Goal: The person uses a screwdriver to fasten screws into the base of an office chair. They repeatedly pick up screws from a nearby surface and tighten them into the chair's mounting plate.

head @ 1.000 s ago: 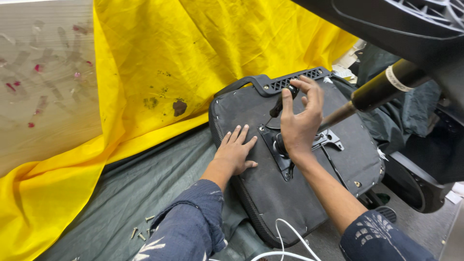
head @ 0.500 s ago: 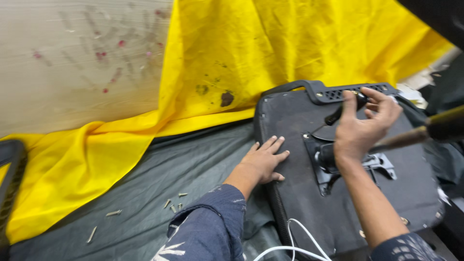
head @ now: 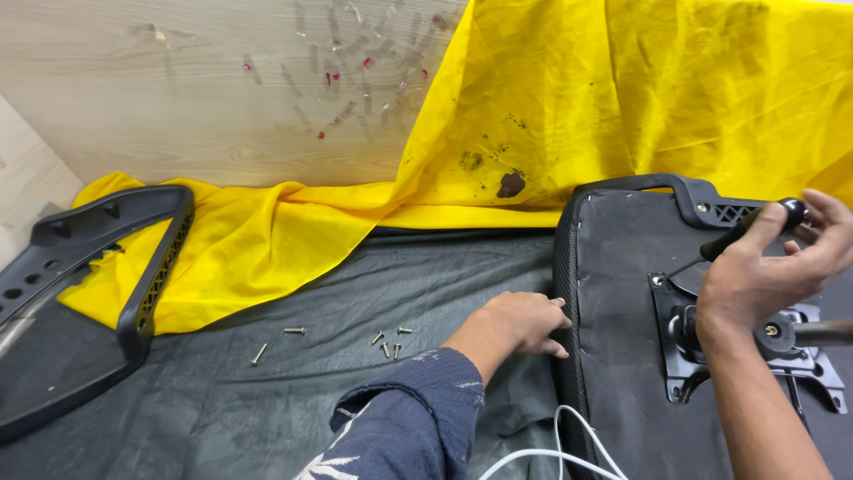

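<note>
A black chair seat (head: 613, 276) lies upside down on a dark grey cloth (head: 293, 391), with a black metal mounting plate (head: 755, 356) on its underside. My right hand (head: 764, 267) grips a black-handled screwdriver (head: 746, 227); its tip rests on a corner of the plate. My left hand (head: 520, 320) lies flat at the seat's left edge, fingers touching the rim. Several loose screws (head: 386, 342) lie on the grey cloth to the left of that hand.
A yellow cloth (head: 622, 98) hangs over a pale wooden panel (head: 204, 89) behind. A black plastic chair part (head: 80, 284) lies at far left. A white cable (head: 551, 453) curls near the bottom edge beside my patterned blue sleeve.
The view has swung left, so the seat now sits at the right and the black chair part and screws have come into sight. My right hand now holds the screwdriver's tip to the plate.
</note>
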